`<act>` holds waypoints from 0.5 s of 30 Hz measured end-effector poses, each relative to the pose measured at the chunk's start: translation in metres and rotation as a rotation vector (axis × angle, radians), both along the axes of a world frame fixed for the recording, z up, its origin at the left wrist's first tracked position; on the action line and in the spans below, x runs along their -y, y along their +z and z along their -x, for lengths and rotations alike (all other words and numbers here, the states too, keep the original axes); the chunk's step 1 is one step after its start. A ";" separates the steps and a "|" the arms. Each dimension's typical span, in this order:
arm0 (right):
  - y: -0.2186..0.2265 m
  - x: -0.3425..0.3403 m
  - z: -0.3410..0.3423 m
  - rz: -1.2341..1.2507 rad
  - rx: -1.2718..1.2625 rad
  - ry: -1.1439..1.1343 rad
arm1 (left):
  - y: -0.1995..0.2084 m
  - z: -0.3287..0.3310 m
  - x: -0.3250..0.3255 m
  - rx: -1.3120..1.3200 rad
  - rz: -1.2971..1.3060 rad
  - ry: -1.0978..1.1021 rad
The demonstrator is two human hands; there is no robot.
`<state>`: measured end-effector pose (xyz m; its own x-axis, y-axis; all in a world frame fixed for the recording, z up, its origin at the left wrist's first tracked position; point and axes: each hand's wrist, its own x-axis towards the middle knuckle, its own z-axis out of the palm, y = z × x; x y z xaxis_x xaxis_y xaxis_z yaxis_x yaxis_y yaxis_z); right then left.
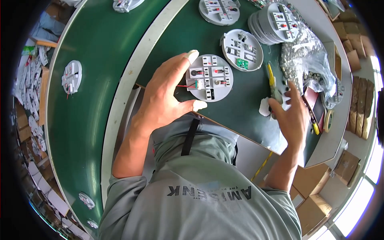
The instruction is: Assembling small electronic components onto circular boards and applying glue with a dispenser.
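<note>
A round grey plastic base fitted with small sockets, red and black parts and a red wire is at the near edge of the green bench. My left hand, with white covers on thumb and forefinger, spans it from the left, fingertips at its upper and lower rim. To the right, my right hand hovers with thumb and forefinger apart. Nothing shows between those fingers. Beside them lies a tool with a yellow tip and greyish body, partly hidden by a white scrap.
Beyond the base lie a round grey housing with a green board, another base and a stack of bases. Clear bags of small parts fill the right side, near a tape roll. A green conveyor runs along the left.
</note>
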<state>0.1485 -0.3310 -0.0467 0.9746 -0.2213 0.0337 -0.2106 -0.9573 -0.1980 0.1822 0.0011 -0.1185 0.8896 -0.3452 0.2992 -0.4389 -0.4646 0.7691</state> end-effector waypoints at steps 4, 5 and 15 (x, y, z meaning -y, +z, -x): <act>-0.005 0.023 -0.004 -0.164 -0.265 -0.103 | 0.002 0.000 0.004 0.004 -0.065 0.031; 0.000 0.034 -0.004 -0.345 -0.312 -0.213 | 0.004 -0.001 0.004 0.009 -0.087 0.047; -0.015 -0.110 -0.013 -1.329 0.186 0.359 | -0.002 -0.003 0.007 0.047 -0.212 0.052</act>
